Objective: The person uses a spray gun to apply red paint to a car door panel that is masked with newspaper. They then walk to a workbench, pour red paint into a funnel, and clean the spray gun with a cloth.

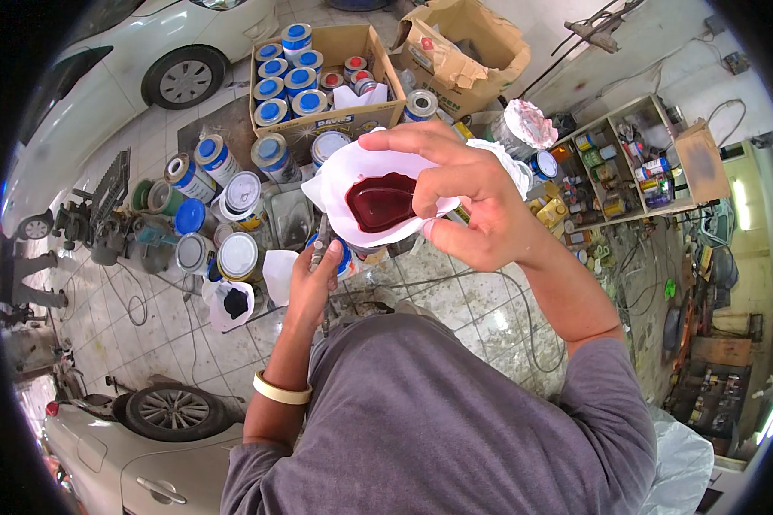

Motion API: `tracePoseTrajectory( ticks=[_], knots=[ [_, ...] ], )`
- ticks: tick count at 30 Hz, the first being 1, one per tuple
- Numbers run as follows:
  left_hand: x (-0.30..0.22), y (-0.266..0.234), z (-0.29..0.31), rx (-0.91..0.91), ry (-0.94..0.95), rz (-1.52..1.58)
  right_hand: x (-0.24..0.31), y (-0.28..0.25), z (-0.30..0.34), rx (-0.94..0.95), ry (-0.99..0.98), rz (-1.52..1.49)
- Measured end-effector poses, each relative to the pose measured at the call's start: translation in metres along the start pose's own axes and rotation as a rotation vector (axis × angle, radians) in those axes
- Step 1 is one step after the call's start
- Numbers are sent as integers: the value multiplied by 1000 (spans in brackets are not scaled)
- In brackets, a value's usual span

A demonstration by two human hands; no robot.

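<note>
1. White paper cone (339, 176), before the chest, holds dark red liquid (378, 208); the right hand (485, 202) pinches its right edge.
2. Left hand (312, 279) curls around a grey metal tool (322, 236), mostly hidden, just below the cone.
3. Cardboard box (369, 118) holds blue-topped cans (270, 88).
4. Paint tins (237, 255) crowd the cone's left.
5. Stained tiled floor (159, 300); white car (124, 51) upper left.

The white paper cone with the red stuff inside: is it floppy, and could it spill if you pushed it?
The white paper cone would probably bend easily; its wall looks thin. The dark red stuff looks shiny and wet, so tipping could spill it. A push might tilt it, since the right hand seems to pinch its right side.
</note>
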State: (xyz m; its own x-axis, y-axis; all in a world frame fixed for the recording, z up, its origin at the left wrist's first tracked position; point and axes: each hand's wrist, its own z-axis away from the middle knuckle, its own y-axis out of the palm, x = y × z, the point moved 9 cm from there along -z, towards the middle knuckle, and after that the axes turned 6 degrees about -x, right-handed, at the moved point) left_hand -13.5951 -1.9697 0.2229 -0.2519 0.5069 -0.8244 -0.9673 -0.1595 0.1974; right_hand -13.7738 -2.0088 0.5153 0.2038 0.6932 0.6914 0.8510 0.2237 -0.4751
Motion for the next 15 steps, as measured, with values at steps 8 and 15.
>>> tracePoseTrajectory(
  ticks=[8,15],
  knots=[
    [-8,5,-3,21,-2,29,-1,-3,-5,-1,-28,14],
    [-6,4,-3,18,-9,1,2,-6,-5,-16,-43,49]
  ],
)
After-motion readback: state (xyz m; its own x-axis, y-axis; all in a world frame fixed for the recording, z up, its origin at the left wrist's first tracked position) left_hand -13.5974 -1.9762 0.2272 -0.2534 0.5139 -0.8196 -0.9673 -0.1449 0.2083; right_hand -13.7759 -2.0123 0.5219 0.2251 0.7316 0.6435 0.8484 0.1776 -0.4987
